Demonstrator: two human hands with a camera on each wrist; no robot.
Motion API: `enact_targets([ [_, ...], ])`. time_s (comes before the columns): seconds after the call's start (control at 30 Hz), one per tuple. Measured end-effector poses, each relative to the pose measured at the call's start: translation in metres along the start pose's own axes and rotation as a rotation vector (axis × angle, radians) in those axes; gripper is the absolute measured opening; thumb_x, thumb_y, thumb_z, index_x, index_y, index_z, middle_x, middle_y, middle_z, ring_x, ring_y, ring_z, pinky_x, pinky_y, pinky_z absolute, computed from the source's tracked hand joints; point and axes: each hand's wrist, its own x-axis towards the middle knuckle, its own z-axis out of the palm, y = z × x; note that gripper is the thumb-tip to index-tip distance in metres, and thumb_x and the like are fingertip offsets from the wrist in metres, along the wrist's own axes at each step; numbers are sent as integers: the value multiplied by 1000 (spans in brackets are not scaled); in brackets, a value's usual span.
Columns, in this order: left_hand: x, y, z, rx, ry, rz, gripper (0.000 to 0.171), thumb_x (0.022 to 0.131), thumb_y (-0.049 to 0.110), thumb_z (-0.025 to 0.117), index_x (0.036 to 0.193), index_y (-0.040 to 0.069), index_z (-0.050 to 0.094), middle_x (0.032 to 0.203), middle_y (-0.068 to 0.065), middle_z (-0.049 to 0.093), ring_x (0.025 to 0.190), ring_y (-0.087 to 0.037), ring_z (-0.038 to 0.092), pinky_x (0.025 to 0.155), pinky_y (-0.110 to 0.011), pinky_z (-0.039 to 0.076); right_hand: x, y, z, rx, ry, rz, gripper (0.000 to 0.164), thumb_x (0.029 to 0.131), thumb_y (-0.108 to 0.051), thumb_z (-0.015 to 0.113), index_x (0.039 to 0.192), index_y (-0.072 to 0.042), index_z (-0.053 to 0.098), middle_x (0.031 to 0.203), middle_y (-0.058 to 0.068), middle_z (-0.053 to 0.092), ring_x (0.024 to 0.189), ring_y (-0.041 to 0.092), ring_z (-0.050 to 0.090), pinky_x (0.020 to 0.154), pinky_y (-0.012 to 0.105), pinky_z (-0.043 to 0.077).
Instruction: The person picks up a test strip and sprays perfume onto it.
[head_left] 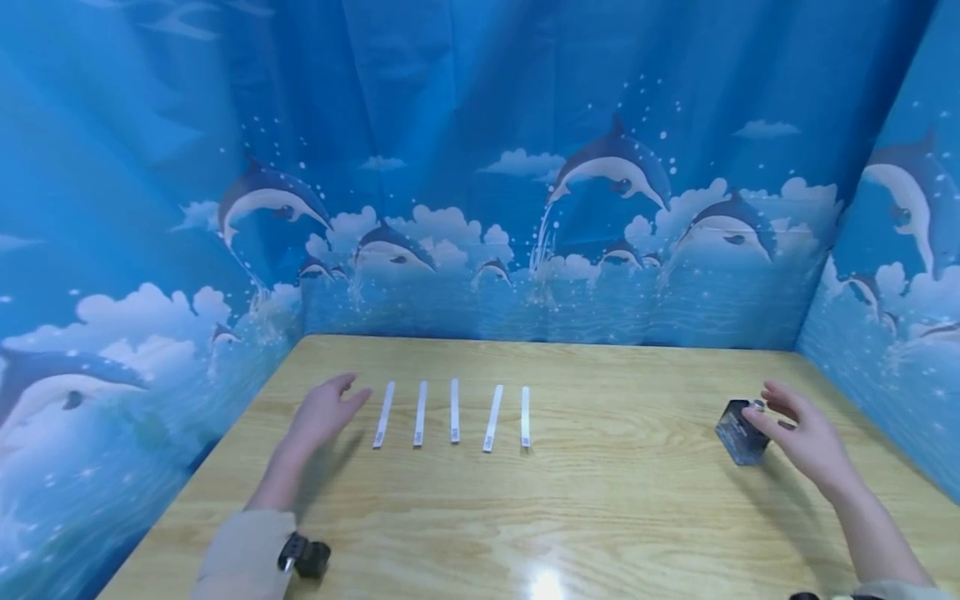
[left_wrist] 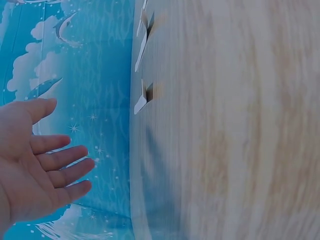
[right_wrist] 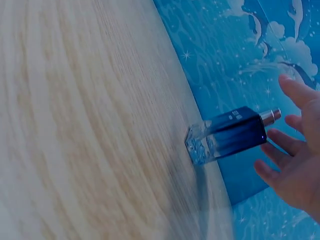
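Observation:
Several narrow white paper strips lie side by side on the table, among them the leftmost strip [head_left: 384, 415] and the rightmost strip [head_left: 525, 417]. Each has a small printed mark at its near end, and in the left wrist view the end of the closest strip [left_wrist: 141, 102] bends upward. My left hand [head_left: 324, 414] hovers just left of the strips, fingers spread and holding nothing. A dark blue glass perfume bottle [right_wrist: 232, 132] with a silver spray top stands upright on the right. Around its top my right hand [head_left: 808, 435] spreads its fingers loosely, the thumb overlapping the sprayer in the head view.
The wooden tabletop [head_left: 600, 492] stretches between the strips and the bottle. Blue curtains [head_left: 480, 167] printed with dolphins hang behind the table and along both sides. A small black device [head_left: 306, 556] is worn at the left sleeve.

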Motion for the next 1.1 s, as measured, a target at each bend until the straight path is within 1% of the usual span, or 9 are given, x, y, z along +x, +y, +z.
enact_targets([
  [0.07,-1,-2,0,-39,-1,-16,63,96,39,45,134,-11,36,128,-32,45,116,-45,45,95,-53,40,0,5,-1,41,-35,-6,69,95,-26,53,145,4,15,137,37,28,122,1,34,74,-2,29],
  [0.13,-3,-3,-1,-70,7,-24,60,96,36,46,132,-12,39,125,-33,48,112,-44,48,92,-51,43,0,10,-1,75,-62,-9,70,95,-24,54,146,1,14,141,32,27,109,-16,29,76,-1,29],
  [0.23,-6,-3,-1,-113,16,-42,55,95,31,48,127,-14,43,120,-33,51,108,-43,52,89,-50,45,-2,17,-2,137,-93,-21,70,95,-20,54,148,-4,11,146,7,31,106,-20,28,80,-1,28],
  [0.33,-8,-4,-1,-163,-8,-72,50,95,27,50,122,-15,47,114,-32,55,100,-41,56,86,-48,47,-3,24,-2,223,-113,-47,68,95,-14,53,149,-10,11,136,-19,34,107,-21,30,83,0,29],
  [0.4,-9,-3,0,-233,-54,-94,49,95,25,50,121,-16,47,110,-31,56,95,-38,58,82,-46,49,-3,28,-3,285,-134,-68,68,95,-8,51,149,-13,11,130,-26,34,108,-22,31,84,2,30],
  [0.63,-10,-6,9,-542,-171,-178,43,92,13,53,117,-22,47,82,-19,65,69,-17,62,65,-31,54,1,37,-3,511,-241,-94,71,93,5,46,149,-16,8,132,-26,34,110,-21,34,92,3,26],
  [0.73,-10,-6,13,-586,-192,-204,42,92,12,53,115,-23,46,82,-14,65,68,-13,61,63,-27,54,1,39,-4,475,-256,-71,71,94,2,46,150,-18,7,134,-26,30,109,-22,32,91,2,26],
  [0.9,-13,-7,17,-623,-210,-244,43,92,10,53,116,-24,42,88,-19,64,69,-15,62,66,-29,55,4,38,-2,363,-266,-18,72,95,-8,49,150,-21,4,138,-23,24,113,-19,24,87,2,29],
  [1.1,-16,-8,20,-729,-224,-299,40,91,4,53,116,-23,39,85,-17,61,68,-18,63,69,-34,56,8,40,3,320,-268,5,72,94,-10,52,150,-19,6,131,-26,26,112,-20,23,85,1,28],
])
